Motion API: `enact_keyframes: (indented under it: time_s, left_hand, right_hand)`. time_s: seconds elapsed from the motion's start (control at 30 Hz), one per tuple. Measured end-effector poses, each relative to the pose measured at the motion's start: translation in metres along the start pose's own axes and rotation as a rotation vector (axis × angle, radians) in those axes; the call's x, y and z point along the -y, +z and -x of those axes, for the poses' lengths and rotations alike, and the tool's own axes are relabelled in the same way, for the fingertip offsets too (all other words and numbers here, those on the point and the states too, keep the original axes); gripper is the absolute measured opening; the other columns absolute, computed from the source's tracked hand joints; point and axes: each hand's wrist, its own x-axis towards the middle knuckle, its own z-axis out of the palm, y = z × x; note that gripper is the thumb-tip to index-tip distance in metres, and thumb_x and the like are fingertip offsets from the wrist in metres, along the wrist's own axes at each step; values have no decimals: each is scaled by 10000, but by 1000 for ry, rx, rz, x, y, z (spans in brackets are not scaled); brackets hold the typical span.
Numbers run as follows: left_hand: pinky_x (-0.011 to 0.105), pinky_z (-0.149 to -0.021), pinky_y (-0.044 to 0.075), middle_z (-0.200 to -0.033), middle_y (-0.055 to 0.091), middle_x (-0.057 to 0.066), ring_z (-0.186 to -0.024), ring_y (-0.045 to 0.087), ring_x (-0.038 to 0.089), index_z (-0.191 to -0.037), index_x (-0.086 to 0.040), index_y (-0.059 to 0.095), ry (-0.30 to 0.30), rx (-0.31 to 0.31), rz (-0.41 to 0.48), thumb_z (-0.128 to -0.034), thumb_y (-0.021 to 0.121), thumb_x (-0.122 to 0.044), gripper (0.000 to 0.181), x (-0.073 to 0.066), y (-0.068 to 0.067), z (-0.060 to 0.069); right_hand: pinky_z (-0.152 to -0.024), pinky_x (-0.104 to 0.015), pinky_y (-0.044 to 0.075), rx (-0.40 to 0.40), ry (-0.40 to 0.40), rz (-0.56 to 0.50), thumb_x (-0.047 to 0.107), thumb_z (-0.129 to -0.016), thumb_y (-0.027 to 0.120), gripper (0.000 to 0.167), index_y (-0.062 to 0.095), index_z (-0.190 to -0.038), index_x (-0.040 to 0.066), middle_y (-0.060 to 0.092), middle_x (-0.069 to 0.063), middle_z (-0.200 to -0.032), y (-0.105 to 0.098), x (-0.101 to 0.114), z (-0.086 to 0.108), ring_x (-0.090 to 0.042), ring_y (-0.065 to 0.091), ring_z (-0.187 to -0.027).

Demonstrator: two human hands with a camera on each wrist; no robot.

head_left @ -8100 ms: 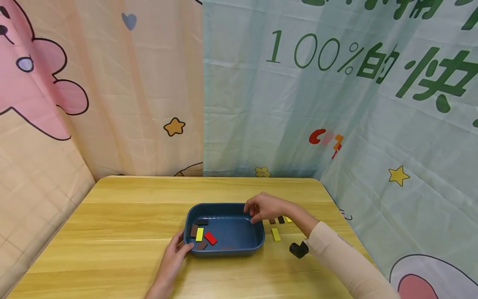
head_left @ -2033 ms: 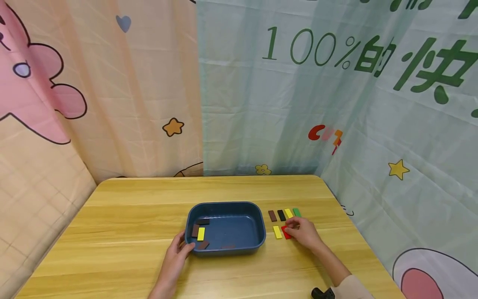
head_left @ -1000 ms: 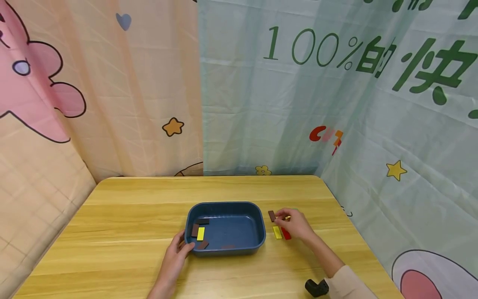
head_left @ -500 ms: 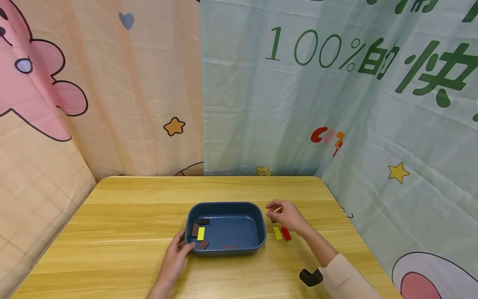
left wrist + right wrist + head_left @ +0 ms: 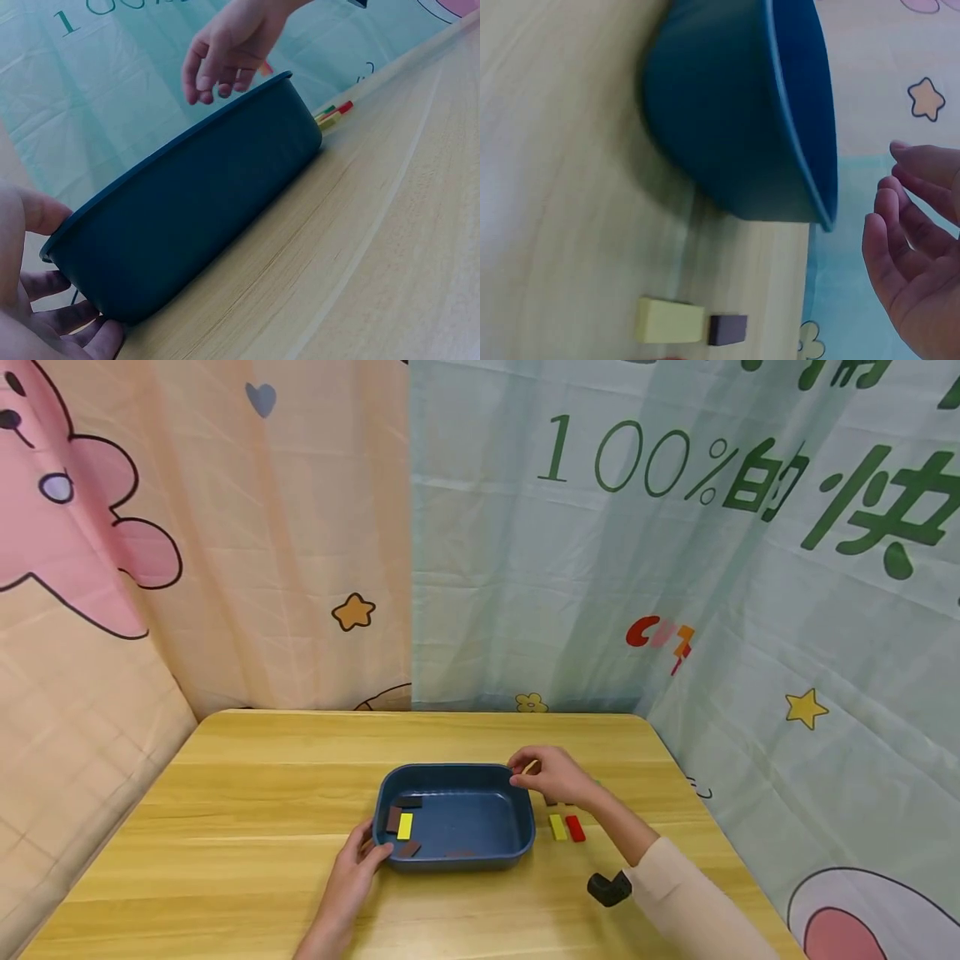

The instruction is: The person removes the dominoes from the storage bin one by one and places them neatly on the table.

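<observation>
A dark blue plastic bin sits on the wooden table. My left hand grips its left end, thumb over the rim and fingers against the outer wall in the left wrist view. My right hand hovers over the bin's right rim; the right wrist view shows its loosely bent fingers with nothing between them. Inside the bin lie a yellow block, a black block and brown blocks. Right of the bin, a yellow block lies beside a red block.
A brown block lies in the row behind the yellow and red ones, partly hidden by my right hand and forearm in the head view. A black device is at my right sleeve. Printed curtains stand behind the table.
The red block, in the bin in the oldest frame, is now on the table beside the yellow one. My right hand has since moved from it leftward to the bin. My left hand stays put.
</observation>
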Motion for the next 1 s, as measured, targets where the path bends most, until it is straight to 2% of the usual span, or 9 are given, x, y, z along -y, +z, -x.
enact_keyframes:
  time_s: [0.2,0.37,0.53,0.63,0.8,1.0]
  left_hand:
    - [496,-1102,396,-1505,434,274,-1399,404,441,-1545,32,373,3,-5,5,-1049,577,-143,564,-1,0,2]
    - [482,-1091,405,-1490,450,272,-1383,428,428,-1542,31,382,4,-10,8,-1050,569,-130,550,-1,-1,3]
    - [437,-1060,440,-1468,483,275,-1336,487,400,-1529,37,403,18,-13,4,-1042,570,-108,535,-1,0,2]
    - [458,-1079,430,-1482,469,284,-1346,479,413,-1528,45,401,22,-15,6,-1039,570,-96,537,-1,1,2]
    - [517,-1120,389,-1509,442,280,-1371,446,426,-1529,55,390,19,-17,13,-1044,561,-106,539,-3,1,2]
    - [528,-1109,398,-1498,449,289,-1366,453,436,-1523,58,397,27,-19,11,-1040,569,-103,538,-2,0,3]
  right_hand:
    - [-782,-310,581,104,-105,77,130,-968,742,227,722,-1166,20,692,25,-996,-2,20,-22,-138,685,-859]
    - [-825,-286,570,229,-144,128,135,-971,740,250,720,-1200,36,687,38,-1029,2,34,-45,-139,677,-956]
    - [-857,-271,560,371,-209,155,98,-973,728,257,710,-1215,13,706,-39,-1073,5,53,-66,-140,670,-990]
    - [-866,-257,555,434,-261,164,82,-970,727,269,702,-1223,-7,710,-110,-1102,7,65,-77,-146,670,-999]
    - [-878,-247,543,519,-323,171,75,-970,727,294,688,-1245,-20,699,-170,-1130,14,82,-94,-152,670,-1011]
    - [-865,-216,529,575,-373,215,107,-972,735,300,699,-1254,11,714,-90,-1127,36,93,-109,-92,671,-988]
